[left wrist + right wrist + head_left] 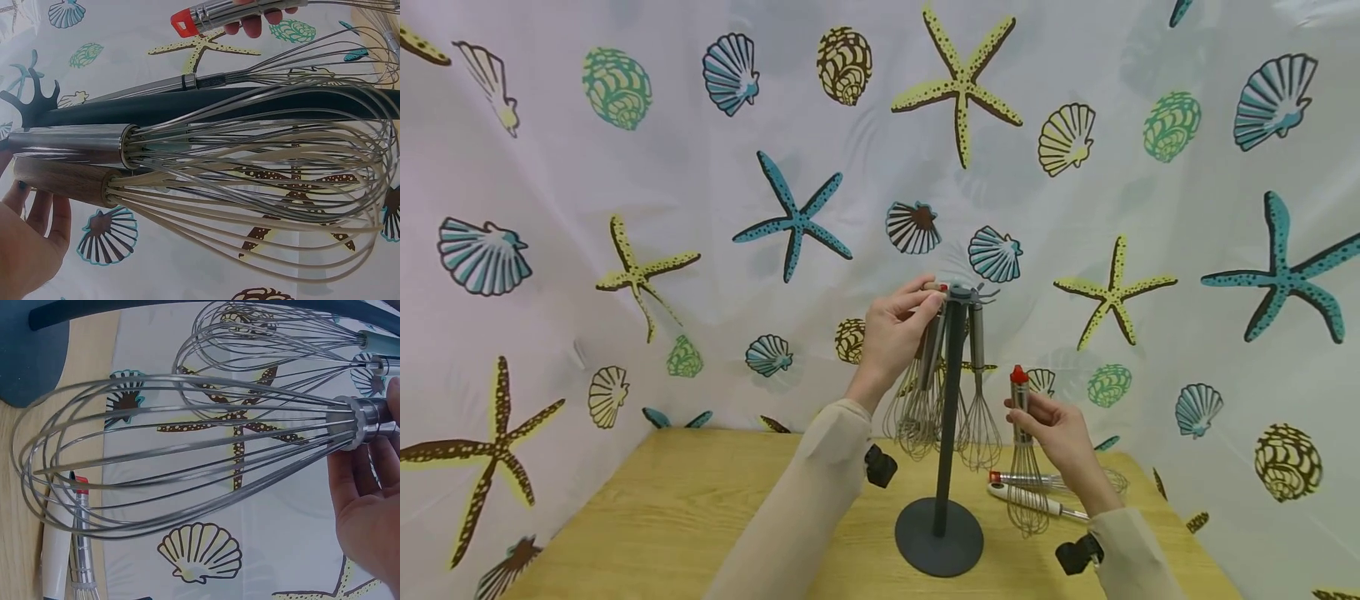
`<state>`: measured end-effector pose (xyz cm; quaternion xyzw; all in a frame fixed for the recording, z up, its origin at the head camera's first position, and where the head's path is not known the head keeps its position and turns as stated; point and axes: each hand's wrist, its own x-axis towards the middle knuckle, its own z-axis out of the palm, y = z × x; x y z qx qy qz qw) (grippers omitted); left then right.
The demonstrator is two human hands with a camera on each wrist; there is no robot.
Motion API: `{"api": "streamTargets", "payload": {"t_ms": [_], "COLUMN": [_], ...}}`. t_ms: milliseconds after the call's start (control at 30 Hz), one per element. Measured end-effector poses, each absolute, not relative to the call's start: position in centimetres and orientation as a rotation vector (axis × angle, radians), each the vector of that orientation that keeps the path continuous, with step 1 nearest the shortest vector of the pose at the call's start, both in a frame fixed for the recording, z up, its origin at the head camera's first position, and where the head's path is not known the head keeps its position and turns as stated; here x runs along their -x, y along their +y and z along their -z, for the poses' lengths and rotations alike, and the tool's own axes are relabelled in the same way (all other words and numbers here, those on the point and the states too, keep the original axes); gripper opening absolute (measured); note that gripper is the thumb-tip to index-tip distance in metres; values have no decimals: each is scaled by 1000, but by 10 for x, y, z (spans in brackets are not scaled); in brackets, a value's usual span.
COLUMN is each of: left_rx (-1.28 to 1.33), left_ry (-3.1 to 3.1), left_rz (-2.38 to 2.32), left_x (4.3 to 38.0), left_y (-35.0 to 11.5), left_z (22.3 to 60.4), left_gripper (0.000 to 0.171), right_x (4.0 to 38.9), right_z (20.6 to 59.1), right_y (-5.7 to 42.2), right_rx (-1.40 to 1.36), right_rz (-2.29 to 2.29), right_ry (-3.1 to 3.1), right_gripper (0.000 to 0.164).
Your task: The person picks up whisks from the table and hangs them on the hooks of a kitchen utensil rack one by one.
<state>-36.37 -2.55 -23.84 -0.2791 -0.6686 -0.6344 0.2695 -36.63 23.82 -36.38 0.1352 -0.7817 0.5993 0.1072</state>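
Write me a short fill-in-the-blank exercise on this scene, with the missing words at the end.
1. The right hand holds a whisk whose handle tip is colored ____.
2. The left hand pinches a handle made of ____.
3. On the table, a metallic handle lies beside one colored mainly ____.
4. The stand rises from a flat base whose outline is ____.

Missing words: red; wood; white; round.

Hanging whisks [128, 147] overlap; we cannot count them. Left wrist view: edge crops left hand [31, 244]. Right wrist view: we lose upper handle of red-topped whisk [347, 424] past right edge; stand base [31, 365] cropped. Head view: right sleeve [1131, 546] hides far end of white-handled utensil [1057, 508]
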Motion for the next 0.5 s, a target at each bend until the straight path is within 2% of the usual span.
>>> {"api": "streamTargets", "payload": {"t_ms": [500], "left_rx": [749], "left_ry": [-1802], "left_rz": [1724], "left_x": [362], "left_y": [-28], "left_z": [240], "left_gripper": [28], "right_x": [361], "right_z": [343], "right_y": [223], "right_rx": [-432], "right_rz": [-1826], "right_ry": [-2210], "right_gripper": [55]}}
